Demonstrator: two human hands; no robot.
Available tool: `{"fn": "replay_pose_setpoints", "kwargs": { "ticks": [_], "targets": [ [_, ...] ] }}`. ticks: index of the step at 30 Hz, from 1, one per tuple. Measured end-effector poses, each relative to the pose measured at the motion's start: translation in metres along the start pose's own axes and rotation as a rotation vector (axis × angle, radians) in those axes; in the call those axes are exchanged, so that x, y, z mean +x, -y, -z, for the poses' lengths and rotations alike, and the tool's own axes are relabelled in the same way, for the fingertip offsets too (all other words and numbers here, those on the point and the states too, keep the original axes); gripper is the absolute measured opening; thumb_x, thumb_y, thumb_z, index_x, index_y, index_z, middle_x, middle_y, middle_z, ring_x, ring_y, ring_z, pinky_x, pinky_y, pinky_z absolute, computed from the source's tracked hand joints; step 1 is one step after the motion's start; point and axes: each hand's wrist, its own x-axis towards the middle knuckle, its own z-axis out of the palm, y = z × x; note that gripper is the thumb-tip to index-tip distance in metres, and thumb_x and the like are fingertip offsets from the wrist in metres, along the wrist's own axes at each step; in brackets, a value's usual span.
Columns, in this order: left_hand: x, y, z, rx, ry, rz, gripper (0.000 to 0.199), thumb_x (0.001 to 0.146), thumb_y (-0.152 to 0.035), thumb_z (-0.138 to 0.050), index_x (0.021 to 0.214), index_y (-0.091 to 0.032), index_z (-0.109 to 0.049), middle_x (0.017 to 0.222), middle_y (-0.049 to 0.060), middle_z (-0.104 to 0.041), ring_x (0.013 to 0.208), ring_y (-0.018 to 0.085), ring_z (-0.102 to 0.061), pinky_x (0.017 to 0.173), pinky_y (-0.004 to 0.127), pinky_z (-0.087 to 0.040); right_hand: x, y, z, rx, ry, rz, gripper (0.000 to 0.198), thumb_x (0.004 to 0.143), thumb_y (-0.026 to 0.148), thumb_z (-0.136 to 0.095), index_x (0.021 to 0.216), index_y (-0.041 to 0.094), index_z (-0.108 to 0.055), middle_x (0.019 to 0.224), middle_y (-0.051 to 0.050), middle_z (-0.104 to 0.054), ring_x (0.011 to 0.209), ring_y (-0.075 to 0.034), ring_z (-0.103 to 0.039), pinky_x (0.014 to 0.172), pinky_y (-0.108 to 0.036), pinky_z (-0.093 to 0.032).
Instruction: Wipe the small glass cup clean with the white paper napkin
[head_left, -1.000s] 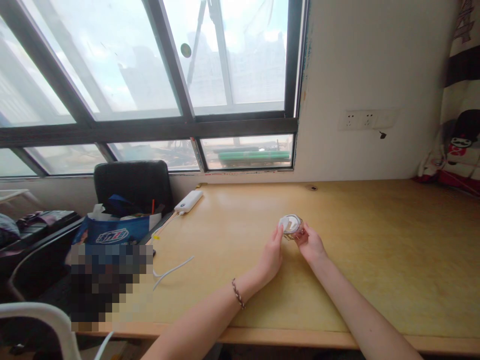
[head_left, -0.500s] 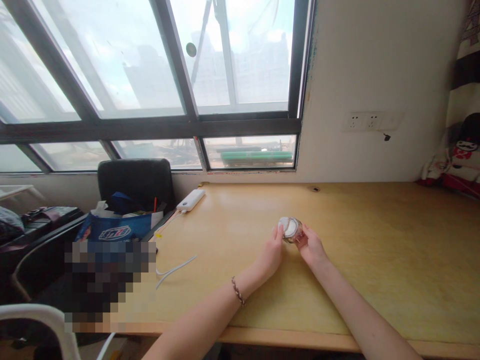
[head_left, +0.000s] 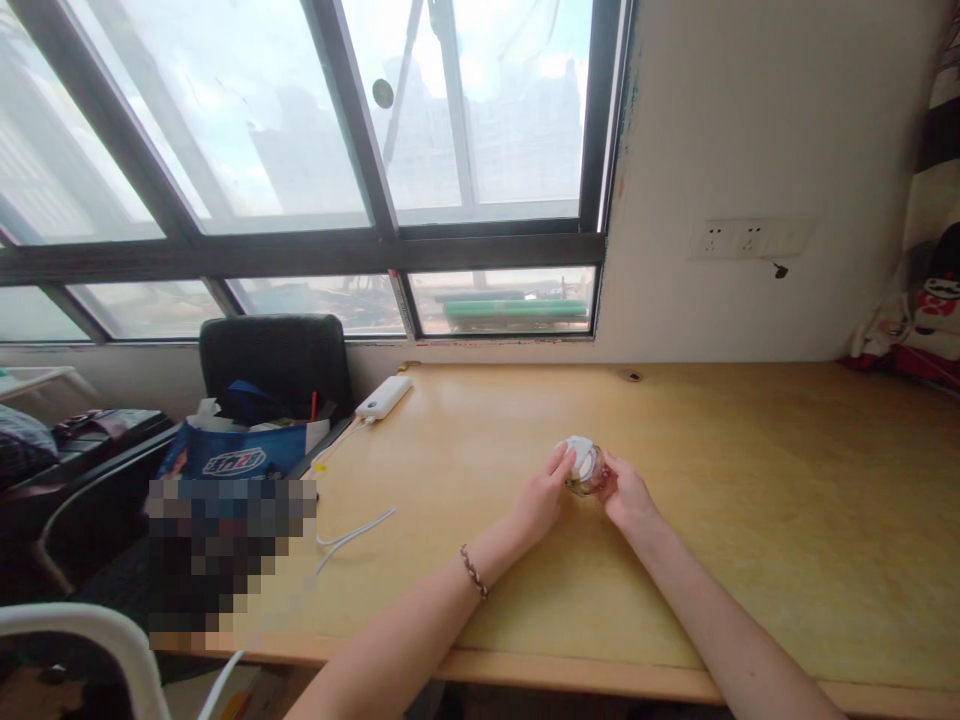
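A small clear glass jar (head_left: 589,484) with a pale round top is held just over the table, between my two hands. My right hand (head_left: 628,494) grips its right side, fingers closed around the glass. From the left, my left hand (head_left: 541,495) presses a thin white piece, which looks like a tissue (head_left: 577,446), onto the jar's top. The left fingers are closed on this piece, and the thumb lies over the lid area. Fine detail of the lid and of the jar's contents is too small to make out. A braided bracelet (head_left: 474,573) circles my left wrist.
Both hands are over a wooden table (head_left: 787,520). A white power bank (head_left: 384,398) with a white cable (head_left: 352,530) lies at its left edge. Left of the table, a black chair (head_left: 274,360) carries a blue bag (head_left: 240,455). Wall sockets (head_left: 731,240) sit behind.
The white tissue has shifted right, now covering more of the jar's top, with my left thumb moved onto it. The jar is tilted slightly differently; my right hand stays around it.
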Motion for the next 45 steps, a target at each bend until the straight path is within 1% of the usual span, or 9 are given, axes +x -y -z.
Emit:
{"fn": "replay_pose_setpoints", "kwargs": {
  "ticks": [4, 7, 15, 25, 30, 34, 39, 42, 45],
  "targets": [
    [0.007, 0.002, 0.011, -0.157, -0.033, 0.097, 0.058, 0.067, 0.003, -0.035, 0.119, -0.019, -0.045, 0.117, 0.005, -0.052, 0.106, 0.019, -0.048, 0.092, 0.034, -0.039, -0.011, -0.007, -0.008, -0.134, 0.064, -0.050, 0.009, 0.066, 0.017, -0.061, 0.061, 0.014, -0.055, 0.051, 0.001, -0.058, 0.039, -0.009, -0.047, 0.035, -0.018, -0.035],
    [0.010, 0.001, 0.018, -0.226, -0.038, 0.121, 0.046, 0.071, -0.001, -0.036, 0.109, -0.019, -0.054, 0.103, 0.004, -0.059, 0.094, 0.017, -0.054, 0.084, 0.032, -0.043, -0.017, -0.009, -0.012, -0.184, 0.088, -0.072, 0.009, 0.065, 0.020, -0.062, 0.067, 0.013, -0.057, 0.055, 0.000, -0.060, 0.041, -0.009, -0.049, 0.035, -0.018, -0.035],
    [0.010, 0.003, 0.017, -0.267, 0.044, -0.058, 0.050, 0.072, -0.001, -0.038, 0.118, -0.020, -0.047, 0.127, 0.005, -0.042, 0.115, 0.020, -0.040, 0.096, 0.039, -0.034, -0.012, -0.006, -0.011, -0.073, -0.002, -0.089, 0.001, 0.066, 0.012, -0.058, 0.066, 0.014, -0.058, 0.052, 0.001, -0.060, 0.037, -0.008, -0.047, 0.031, -0.016, -0.035],
    [0.009, -0.015, 0.023, -0.094, 0.181, -0.271, 0.059, 0.071, 0.005, -0.028, 0.121, -0.023, -0.043, 0.126, 0.002, -0.043, 0.120, 0.015, -0.034, 0.100, 0.036, -0.031, 0.002, -0.005, 0.002, -0.006, 0.029, -0.100, 0.012, 0.070, 0.009, -0.050, 0.063, 0.015, -0.058, 0.056, 0.000, -0.062, 0.044, -0.010, -0.054, 0.038, -0.020, -0.043],
    [0.007, -0.015, 0.021, -0.037, 0.143, -0.295, 0.056, 0.074, 0.003, -0.029, 0.122, -0.023, -0.042, 0.126, 0.002, -0.043, 0.120, 0.015, -0.034, 0.099, 0.037, -0.032, 0.008, 0.008, 0.008, 0.057, -0.056, 0.032, 0.012, 0.073, 0.013, -0.049, 0.066, 0.017, -0.059, 0.059, 0.000, -0.064, 0.049, -0.011, -0.057, 0.044, -0.021, -0.047],
    [0.005, -0.010, 0.017, -0.011, 0.096, -0.255, 0.056, 0.075, 0.002, -0.028, 0.124, -0.023, -0.039, 0.128, 0.003, -0.040, 0.122, 0.016, -0.030, 0.100, 0.038, -0.031, 0.011, 0.012, 0.011, 0.113, -0.083, 0.074, 0.016, 0.074, 0.012, -0.047, 0.067, 0.017, -0.059, 0.058, 0.001, -0.063, 0.046, -0.010, -0.056, 0.045, -0.021, -0.047],
    [0.001, -0.009, 0.005, -0.085, -0.039, -0.181, 0.056, 0.075, 0.000, -0.029, 0.126, -0.021, -0.036, 0.132, 0.005, -0.035, 0.123, 0.018, -0.027, 0.101, 0.041, -0.028, 0.009, 0.011, 0.008, 0.078, -0.012, 0.111, 0.013, 0.074, 0.013, -0.048, 0.070, 0.018, -0.059, 0.063, 0.000, -0.064, 0.047, -0.012, -0.055, 0.043, -0.023, -0.046],
    [0.002, -0.016, 0.001, -0.223, -0.160, -0.044, 0.051, 0.077, -0.004, -0.030, 0.123, -0.021, -0.040, 0.131, 0.004, -0.036, 0.122, 0.018, -0.030, 0.102, 0.039, -0.025, 0.002, 0.011, 0.002, 0.043, 0.046, 0.125, 0.008, 0.072, 0.015, -0.052, 0.077, 0.017, -0.059, 0.070, 0.000, -0.065, 0.055, -0.012, -0.058, 0.047, -0.022, -0.047],
    [0.006, -0.022, 0.002, -0.490, -0.249, 0.173, 0.041, 0.079, -0.013, -0.036, 0.119, -0.020, -0.047, 0.122, 0.004, -0.047, 0.113, 0.019, -0.042, 0.098, 0.034, -0.030, -0.008, 0.013, -0.007, -0.063, 0.127, 0.159, 0.015, 0.070, 0.021, -0.058, 0.084, 0.017, -0.056, 0.069, 0.002, -0.062, 0.054, -0.010, -0.056, 0.049, -0.020, -0.046]
  ]
}}
